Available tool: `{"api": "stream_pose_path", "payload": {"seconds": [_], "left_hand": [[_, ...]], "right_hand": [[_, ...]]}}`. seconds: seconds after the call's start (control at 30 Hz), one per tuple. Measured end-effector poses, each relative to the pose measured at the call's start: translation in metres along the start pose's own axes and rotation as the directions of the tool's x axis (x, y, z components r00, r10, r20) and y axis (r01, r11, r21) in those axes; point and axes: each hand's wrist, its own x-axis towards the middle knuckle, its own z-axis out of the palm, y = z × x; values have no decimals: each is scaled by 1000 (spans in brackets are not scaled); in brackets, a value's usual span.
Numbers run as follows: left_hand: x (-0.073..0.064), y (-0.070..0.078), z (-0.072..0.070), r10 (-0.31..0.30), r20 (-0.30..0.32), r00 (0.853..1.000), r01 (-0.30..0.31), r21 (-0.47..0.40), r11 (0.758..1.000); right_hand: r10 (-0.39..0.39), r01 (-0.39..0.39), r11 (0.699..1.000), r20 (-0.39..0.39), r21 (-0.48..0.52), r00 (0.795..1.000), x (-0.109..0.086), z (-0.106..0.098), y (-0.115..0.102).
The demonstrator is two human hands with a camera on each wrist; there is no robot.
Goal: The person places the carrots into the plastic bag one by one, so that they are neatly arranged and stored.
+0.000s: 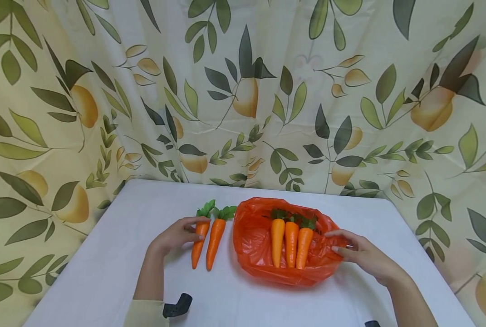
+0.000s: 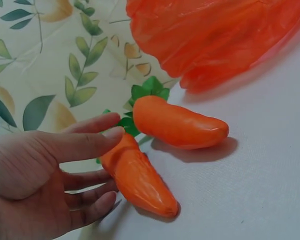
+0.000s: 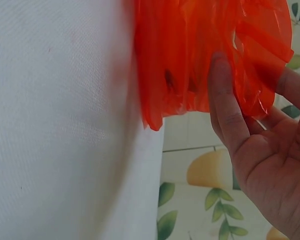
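Loosely, left hand point(image 1: 178, 234) sits round the upper part of one carrot point(image 1: 199, 245), thumb to one side, fingers to the other, all relaxed rather than clenched; firm contact cannot be told. That carrot lies on the tabletop point(image 1: 226, 302), green top away from the person. Right hand point(image 1: 363, 255) pinches the right edge of the bag point(image 1: 248, 240), thin red plastic gathered between thumb and fingers.

Just right of the first, a second carrot point(image 1: 216, 240), also on the tabletop, leaning roughly parallel, its leaves point(image 1: 228, 212) near the bag.

Bag: mouth open upward, holds three carrots point(image 1: 292, 245) side by side, tips toward the near rim, leafy tops deeper in. Count: five carrots, one bag.

Farther out: pale left sleeve point(image 1: 146, 313), black wrist piece point(image 1: 177, 306); beyond the tabletop, a curtain point(image 1: 226, 145) printed with leaves and yellow-orange fruit.
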Motion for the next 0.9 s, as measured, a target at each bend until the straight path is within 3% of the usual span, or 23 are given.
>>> {"api": "stream_pose_path", "payload": {"seconds": [0.17,0.4,0.7,0.9], "left_hand": [[-3,2,1,43,-14,999,-42,29,999],[-1,-1,2,16,-64,998,-15,22,1000],[0,1,1,45,-79,996,-47,-30,998],[2,3,2,1,-96,995,-7,-69,998]], "right_hand": [[17,-17,1000,-1,2,1000,1,1,1],[12,-12,1000,-3,-4,1000,2,1,1],[8,-8,1000,-1,3,1000,1,1,-1],[6,-7,1000,-2,-7,1000,0,2,-2]]}}
